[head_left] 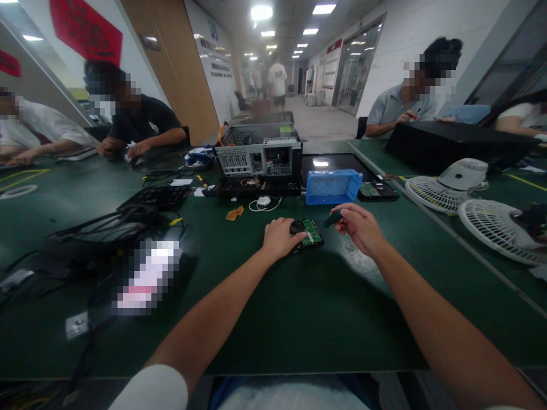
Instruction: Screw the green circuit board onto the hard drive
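My left hand [280, 237] is closed on the near-left edge of a hard drive [313, 232], which lies on the green table with its green circuit board facing up. The thumb rests across the board, and the fingers cover the drive's left end. Just right of the drive, my right hand [359, 228] pinches a short dark green piece [332, 218] between thumb and fingers. That piece is slightly above the table and slants down toward the drive, apart from it; its exact kind is unclear. Behind both hands stands a blue plastic tray [329, 196], tipped on its side.
An opened computer case [258, 156] stands beyond the hands, with another hard drive [378, 191] right of the tray. White fan grilles [491, 228] lie at right. A black bag [102, 239], cables and a lit phone [147, 276] are at left. Co-workers sit on both sides.
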Demonstrator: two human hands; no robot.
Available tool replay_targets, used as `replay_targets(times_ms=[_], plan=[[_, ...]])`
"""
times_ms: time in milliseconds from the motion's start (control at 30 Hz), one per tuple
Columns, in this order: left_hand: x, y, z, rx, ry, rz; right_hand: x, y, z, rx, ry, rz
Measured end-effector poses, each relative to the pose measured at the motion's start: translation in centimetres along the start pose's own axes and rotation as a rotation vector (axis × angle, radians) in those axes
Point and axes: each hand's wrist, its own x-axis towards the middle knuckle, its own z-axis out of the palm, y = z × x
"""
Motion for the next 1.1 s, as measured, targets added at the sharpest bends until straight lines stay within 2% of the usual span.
replay_targets(times_ms=[267, 533, 800, 1100], plan=[[-0.1, 0.0, -0.1, -0.023, -0.006, 0.006, 0.0, 0.2, -0.1, 0.045, -0.032, -0.018], [-0.1, 0.1, -0.3, -0.028, -0.008, 0.015, 0.0, 0.3, -0.4, -0.006, -0.072, 0.052], [0.0, 0.0, 0.2, -0.012, 0.015, 0.012, -0.4, -0.5, 0.4, 0.096, -0.157, 0.122], [0.1, 0.0, 0.2, -0.012, 0.007, 0.002, -0.4, -0.4, 0.6, 0.161, -0.174, 0.132]])
